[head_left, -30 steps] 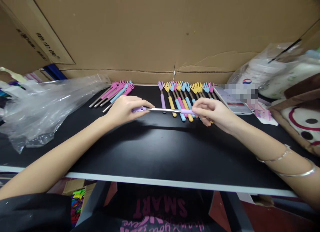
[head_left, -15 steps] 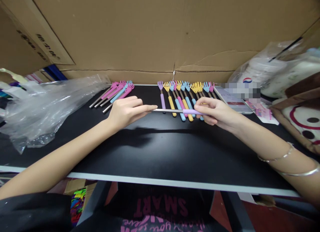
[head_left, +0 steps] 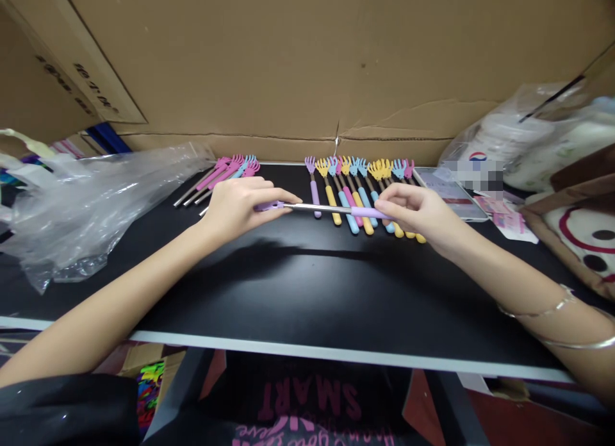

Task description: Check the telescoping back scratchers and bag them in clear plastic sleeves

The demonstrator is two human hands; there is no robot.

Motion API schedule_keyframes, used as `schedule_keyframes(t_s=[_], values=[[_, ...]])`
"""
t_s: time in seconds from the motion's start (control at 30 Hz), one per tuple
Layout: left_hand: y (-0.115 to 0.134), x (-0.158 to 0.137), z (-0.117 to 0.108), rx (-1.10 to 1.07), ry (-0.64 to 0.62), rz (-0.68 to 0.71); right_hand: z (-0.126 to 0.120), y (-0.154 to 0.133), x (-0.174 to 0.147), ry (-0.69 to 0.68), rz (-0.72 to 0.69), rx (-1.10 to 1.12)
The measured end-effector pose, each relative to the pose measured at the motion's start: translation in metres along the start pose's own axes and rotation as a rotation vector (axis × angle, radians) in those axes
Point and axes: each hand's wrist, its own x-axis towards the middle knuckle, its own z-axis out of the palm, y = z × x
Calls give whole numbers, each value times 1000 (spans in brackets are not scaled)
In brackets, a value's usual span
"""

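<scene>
A purple back scratcher [head_left: 327,208] with a metal rod is held level above the table between both hands. My left hand [head_left: 243,206] pinches it at the claw end, and part of the purple claw shows under the fingers. Around the purple grip at the other end, my right hand [head_left: 416,212] is closed. Behind the hands lies a row of back scratchers [head_left: 343,189] in purple, yellow, blue and pink, claws toward the wall. To the left rests a smaller pile of scratcher pieces [head_left: 225,170], pink and blue with bare metal rods, partly hidden by my left hand.
A clear plastic bag [head_left: 96,209] covers the table's left side. At the right are a phone-like flat device [head_left: 454,199], pink paper [head_left: 507,218], a bagged white container [head_left: 502,135] and a brown plush item [head_left: 576,222]. Cardboard [head_left: 288,61] walls the back. An open box [head_left: 148,388] sits below.
The purple claw now shows at my left fingers, where only the rod's end was visible before. My hands stay in nearly the same place.
</scene>
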Motion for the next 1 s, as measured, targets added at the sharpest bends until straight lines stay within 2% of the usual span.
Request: schedule_keyframes(t_s=[0.17, 0.3, 0.43, 0.73, 1.0], values=[[-1, 2, -1, -134, -151, -140, -5, -2, -2, 106, -238, -364], [-4, 2, 0, -134, -174, -167, -3, 2, -5, 111, -334, -532], [-7, 0, 4, -83, -105, -93, -1, 5, -5, 92, -360, -487], [-5, -1, 3, 124, 113, 207, 2, 4, -2, 5, -238, -258], [0, 0, 2, 167, 184, 302, -3, -3, -3, -141, -133, -139]])
